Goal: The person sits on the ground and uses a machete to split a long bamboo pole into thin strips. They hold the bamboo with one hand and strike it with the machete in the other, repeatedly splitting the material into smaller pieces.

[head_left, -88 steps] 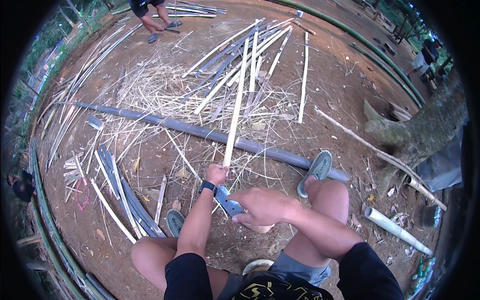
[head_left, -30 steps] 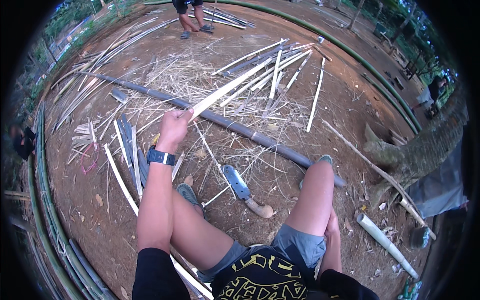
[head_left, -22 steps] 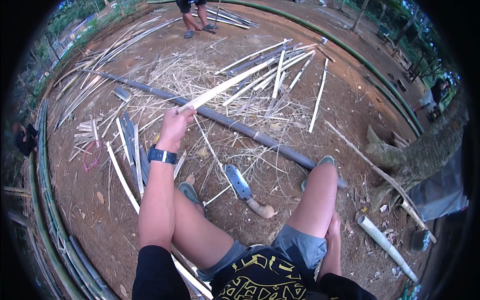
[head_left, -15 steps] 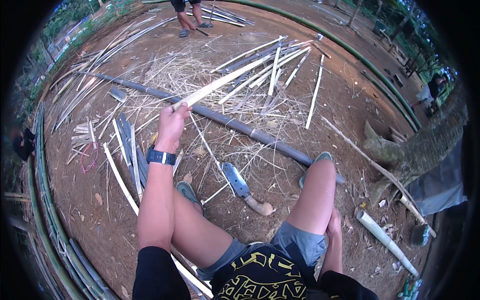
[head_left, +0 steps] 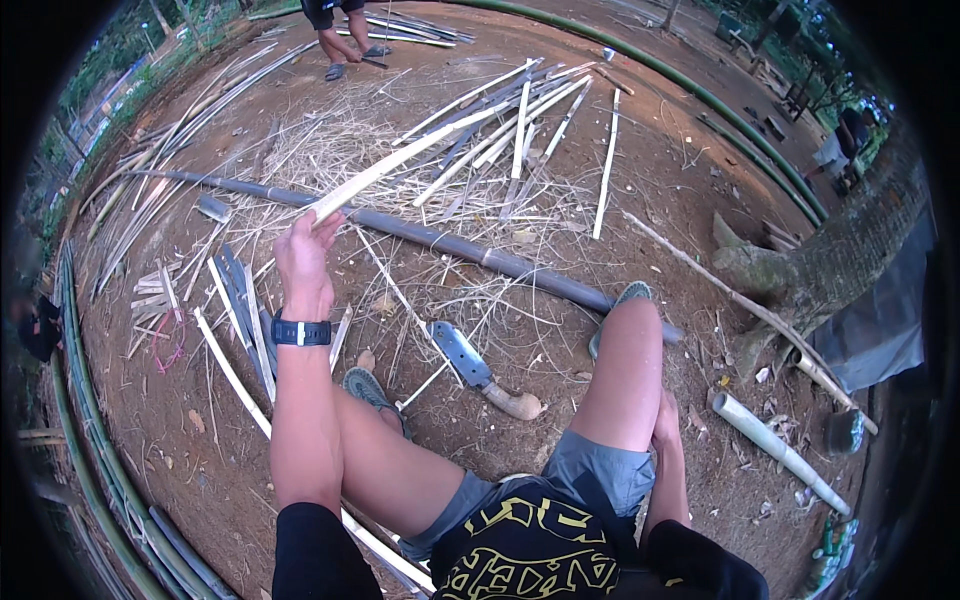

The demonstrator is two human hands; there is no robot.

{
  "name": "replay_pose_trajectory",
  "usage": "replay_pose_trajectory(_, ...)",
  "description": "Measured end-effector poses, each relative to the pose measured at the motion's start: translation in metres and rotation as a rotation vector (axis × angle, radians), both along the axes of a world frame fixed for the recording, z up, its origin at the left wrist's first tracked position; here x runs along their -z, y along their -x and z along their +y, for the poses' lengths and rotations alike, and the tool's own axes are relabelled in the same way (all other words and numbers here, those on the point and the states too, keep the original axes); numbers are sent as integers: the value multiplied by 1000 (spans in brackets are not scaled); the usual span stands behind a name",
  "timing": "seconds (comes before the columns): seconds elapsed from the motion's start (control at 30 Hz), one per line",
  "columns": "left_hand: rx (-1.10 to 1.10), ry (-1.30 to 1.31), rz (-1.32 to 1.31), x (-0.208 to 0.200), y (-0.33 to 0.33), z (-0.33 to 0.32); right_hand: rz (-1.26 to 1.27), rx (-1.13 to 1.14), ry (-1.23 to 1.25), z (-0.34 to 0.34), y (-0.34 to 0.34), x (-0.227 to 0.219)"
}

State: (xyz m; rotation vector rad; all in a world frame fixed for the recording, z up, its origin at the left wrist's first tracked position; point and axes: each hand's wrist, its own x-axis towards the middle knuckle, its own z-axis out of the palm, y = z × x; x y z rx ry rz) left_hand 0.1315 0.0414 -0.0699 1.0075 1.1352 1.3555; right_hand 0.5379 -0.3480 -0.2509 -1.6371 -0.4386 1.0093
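Note:
My left hand [head_left: 305, 258] is just at the near end of a long pale split bamboo strip [head_left: 390, 163]. Its fingers are apart and no longer wrapped round the strip, though the fingertips still look close to or touching it. The strip slants over a dark bamboo pole [head_left: 440, 240] toward a pile of strips [head_left: 520, 130]. My right hand [head_left: 665, 425] rests against the outer side of my right leg, its fingers mostly hidden. Between my feet lies a broad-bladed knife [head_left: 460, 354] with a wooden handle [head_left: 515, 404], touched by neither hand.
Dark and pale strips [head_left: 240, 300] lie by my left foot. A cut bamboo length [head_left: 780, 455], a long stick [head_left: 720, 275] and a tree trunk [head_left: 840, 265] are at right. Bamboo poles [head_left: 100, 450] line the left edge. Another person [head_left: 345, 30] stands at the far left.
My left hand has loosened from the bamboo strip and drawn back slightly toward me, its fingers spreading. The whole view has shifted a little. My right hand stays by my leg.

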Motion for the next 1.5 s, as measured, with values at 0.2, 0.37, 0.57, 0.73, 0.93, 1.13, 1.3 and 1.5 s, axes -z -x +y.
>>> replay_pose_trajectory(0.2,-14,49,-101,-3,28,-4,26,133,-64,1,19,-10)
replay_pose_trajectory(0.37,-52,34,-151,-5,43,-9,36,111,-96,3,18,-11)
replay_pose_trajectory(0.57,14,-144,-163,-12,86,-17,30,86,-22,-18,-3,10)
replay_pose_trajectory(0.73,30,-257,82,-20,99,-40,16,284,-89,-6,14,-6)
replay_pose_trajectory(0.93,82,-823,1093,-63,46,-96,37,110,19,-8,0,-8)
replay_pose_trajectory(1.13,441,-1183,1430,-53,-8,-145,-88,189,43,5,17,-21)
replay_pose_trajectory(1.3,663,-1244,1494,-23,-29,-158,-42,253,73,9,25,-29)
replay_pose_trajectory(1.5,558,-1145,1366,-27,-27,-142,-107,176,116,-5,10,-12)
